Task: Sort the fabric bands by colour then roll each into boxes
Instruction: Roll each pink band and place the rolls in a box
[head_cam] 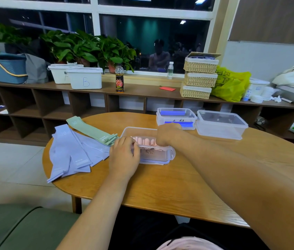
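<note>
The left hand (124,156) lies at the near-left corner of a clear rectangular plastic box (158,156), its fingers curled so that the tips grip the leftmost of the pink rolled fabric bands (145,141) standing in a row inside. The right hand (167,134) comes over the box from the far right with knuckles up and fingers bent down into the same row; whether it holds a roll cannot be told, since the fingertips are hidden. Just left of the box lie flat lavender fabric bands (70,152) in a fanned pile and, beyond them, a stack of flat pale green fabric bands (92,130). Farther back stand a clear lidded box with blue contents (176,118) and an empty-looking clear plastic box (221,123), touching side by side. All rest on an oval wooden table (160,186). Behind runs a long brown shelf unit (142,91) under a dark window, carrying potted green plants (88,47), white plastic bins (85,78), a dark drink bottle (119,78) and stacked wicker baskets (199,76). The green band reads "30", a lavender one seemingly "20", the nearer bin "B"; the marks on the boxes are unreadable.
</note>
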Available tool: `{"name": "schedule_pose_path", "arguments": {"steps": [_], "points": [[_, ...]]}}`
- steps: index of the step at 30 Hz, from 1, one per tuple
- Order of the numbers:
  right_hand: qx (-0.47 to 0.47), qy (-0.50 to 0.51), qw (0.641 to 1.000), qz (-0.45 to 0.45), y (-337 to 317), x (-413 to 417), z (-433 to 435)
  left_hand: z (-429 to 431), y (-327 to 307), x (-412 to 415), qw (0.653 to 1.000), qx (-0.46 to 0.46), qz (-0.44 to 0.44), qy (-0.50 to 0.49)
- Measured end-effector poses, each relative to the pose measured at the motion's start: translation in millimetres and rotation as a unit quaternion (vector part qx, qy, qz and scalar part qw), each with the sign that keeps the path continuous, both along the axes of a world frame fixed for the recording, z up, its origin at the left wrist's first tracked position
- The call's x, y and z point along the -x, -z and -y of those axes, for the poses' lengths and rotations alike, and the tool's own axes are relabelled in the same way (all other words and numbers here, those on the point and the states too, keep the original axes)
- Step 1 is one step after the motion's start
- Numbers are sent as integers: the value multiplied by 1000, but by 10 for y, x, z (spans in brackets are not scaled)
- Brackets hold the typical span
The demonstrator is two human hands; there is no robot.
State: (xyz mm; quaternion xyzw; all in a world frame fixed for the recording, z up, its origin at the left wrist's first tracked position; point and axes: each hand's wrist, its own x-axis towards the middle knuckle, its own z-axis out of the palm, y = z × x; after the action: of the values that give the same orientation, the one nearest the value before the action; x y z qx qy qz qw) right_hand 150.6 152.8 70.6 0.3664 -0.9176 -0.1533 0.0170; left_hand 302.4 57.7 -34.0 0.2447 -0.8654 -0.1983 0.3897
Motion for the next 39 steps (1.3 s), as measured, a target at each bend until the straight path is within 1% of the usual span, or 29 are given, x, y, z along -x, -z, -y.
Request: {"name": "schedule_pose_path", "arguments": {"steps": [3, 6, 9, 12, 14, 16, 17, 19, 20, 21, 23, 27, 32, 35, 37, 39], "points": [[-8, -20, 1000, 7, -94, 43, -86, 0, 1, 7, 1000, 3, 3, -4], [35, -29, 999, 9, -112, 104, -149, -6, 3, 6, 1000, 2, -1, -3], [127, -40, 991, 17, -74, 169, -274, -7, -6, 4, 1000, 1, -9, 1], [246, -26, 967, 59, 16, 231, -497, -13, -8, -6, 999, -23, -26, 13], [337, 1, 936, 101, 141, 250, -644, -16, -14, -34, 996, -62, -58, 14], [428, 43, 886, 172, 297, 242, -746, -16, -35, -78, 987, -123, -105, 7], [468, 77, 849, 233, 371, 225, -782, -4, -44, -98, 981, -153, -123, -2], [508, 162, 755, 381, 493, 176, -830, 21, -59, -127, 968, -210, -137, -20], [514, 190, 712, 438, 531, 156, -847, 29, -66, -132, 961, -239, -139, -21], [516, 199, 689, 468, 557, 153, -859, 31, -70, -135, 954, -268, -135, -18], [515, 195, 675, 490, 566, 177, -866, 24, -80, -133, 946, -303, -112, -14], [511, 202, 635, 543, 472, 138, -890, 18, -86, -111, 948, -306, -84, -16], [514, 208, 610, 565, 454, 146, -950, -31, -114, -78, 945, -317, -80, -10], [519, 206, 591, 582, 498, 180, -1000, -5, -180, -76, 941, -329, -71, -26], [523, 204, 586, 585, 511, 190, -1016, 62, -244, -38, 932, -358, -47, -39], [522, 202, 591, 580, 503, 181, -1026, 166, -310, 1, 911, -409, -34, -35]]}}
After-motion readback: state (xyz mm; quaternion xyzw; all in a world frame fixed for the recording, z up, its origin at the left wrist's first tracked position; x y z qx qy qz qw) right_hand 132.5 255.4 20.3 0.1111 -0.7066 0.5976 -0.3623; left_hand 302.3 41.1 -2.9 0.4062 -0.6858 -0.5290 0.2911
